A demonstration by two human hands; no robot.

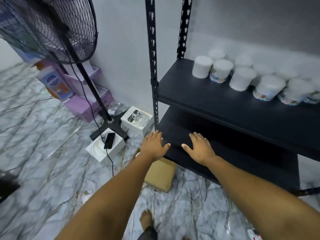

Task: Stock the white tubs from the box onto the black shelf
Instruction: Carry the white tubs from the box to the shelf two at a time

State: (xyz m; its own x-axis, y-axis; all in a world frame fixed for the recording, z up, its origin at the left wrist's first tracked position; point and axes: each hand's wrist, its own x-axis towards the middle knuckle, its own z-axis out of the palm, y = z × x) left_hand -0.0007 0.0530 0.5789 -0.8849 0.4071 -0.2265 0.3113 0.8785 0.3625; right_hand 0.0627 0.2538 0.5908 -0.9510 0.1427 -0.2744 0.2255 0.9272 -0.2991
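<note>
Several white tubs (220, 71) with printed labels stand in rows on the upper board of the black shelf (199, 94), toward its right side. A brown cardboard box (160, 174) sits on the floor under the shelf's lower board, partly hidden by my left forearm. My left hand (154, 145) hovers palm down near the shelf's front left post, fingers apart and holding nothing. My right hand (200, 147) is spread over the front edge of the lower board, also holding nothing.
A black standing fan (52, 28) stands at the left, its base (110, 126) and cable on the marbled floor. Two white boxes (136, 119) lie beside the base, one (103, 147) with a phone on it. Purple boxes (86, 99) and a bottle lean at the wall. My foot (146, 220) is below.
</note>
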